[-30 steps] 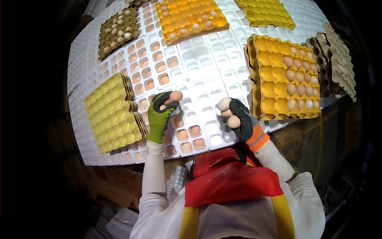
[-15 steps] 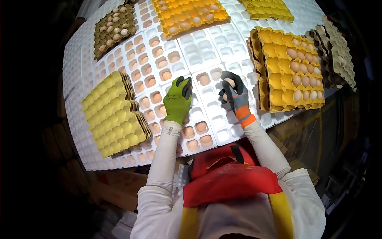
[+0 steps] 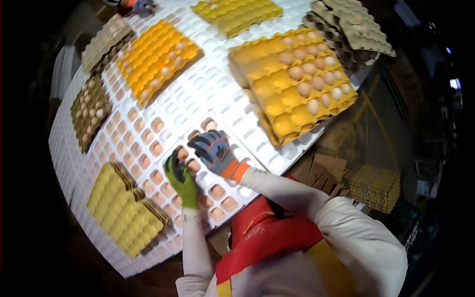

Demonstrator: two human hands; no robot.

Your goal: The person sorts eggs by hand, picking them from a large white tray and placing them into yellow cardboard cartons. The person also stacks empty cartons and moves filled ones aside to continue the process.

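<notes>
My left hand (image 3: 181, 178), in a green glove with black fingers, is low over a white plastic tray (image 3: 203, 119). Its fingers curl around a brown egg (image 3: 182, 154). My right hand (image 3: 215, 151), in a grey and orange glove, lies palm down just right of it, fingers bent toward the cells. Its fingertips and anything in them are hidden. Another egg (image 3: 193, 166) sits between the two hands. Beyond the right hand, an egg (image 3: 210, 125) rests in a cell. Several more eggs (image 3: 216, 191) fill cells nearer to me.
A yellow carton stack (image 3: 279, 99), partly filled with eggs, stands at right. Pale yellow cartons (image 3: 121, 208) lie left. An orange carton (image 3: 153, 54) and a brown one (image 3: 89, 111) hold eggs farther off. Another person's gloved hand (image 3: 144, 7) shows at top left. Cardboard (image 3: 326, 171) lies beyond the table edge.
The camera view has turned and shifted. My hands, apart before, are now close together. The right hand, which held eggs with fingers curled, now faces down over the tray.
</notes>
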